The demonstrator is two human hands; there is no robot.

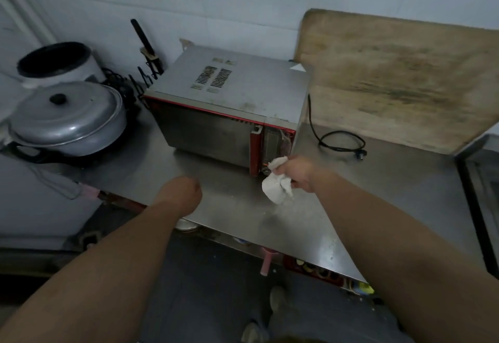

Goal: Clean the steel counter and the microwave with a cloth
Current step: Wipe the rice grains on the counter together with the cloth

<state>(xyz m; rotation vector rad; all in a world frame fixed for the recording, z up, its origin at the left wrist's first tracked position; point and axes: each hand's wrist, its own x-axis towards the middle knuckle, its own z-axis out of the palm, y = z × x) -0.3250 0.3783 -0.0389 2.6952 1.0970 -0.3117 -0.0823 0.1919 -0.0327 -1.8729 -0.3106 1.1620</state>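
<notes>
Head view, right hand: the right hand has its grip clamped on a bunched white cloth, which hangs just off the microwave's front lower right corner, at about 5 o'clock from the oven's middle.
Head view, left hand: the left hand hovers over the steel surface with fingers curled on nothing (it seems idle).
Microwave: the microwave sits toward the back of the surface, door facing the person, long axis running from 9 to 3 o'clock, slightly skewed.
Cloth: crumpled, long axis roughly 12 to 6 o'clock, loose end drooping toward the surface.
Risk, cord: a black power cord lies at 3 o'clock of the oven; a wide wipe could likely snag it.
Risk, push: a firm wipe on the door may shove the oven toward the lidded pot at 9 o'clock.
Risk, coverage: a balled cloth probably smears rather than lifts grime.
</notes>
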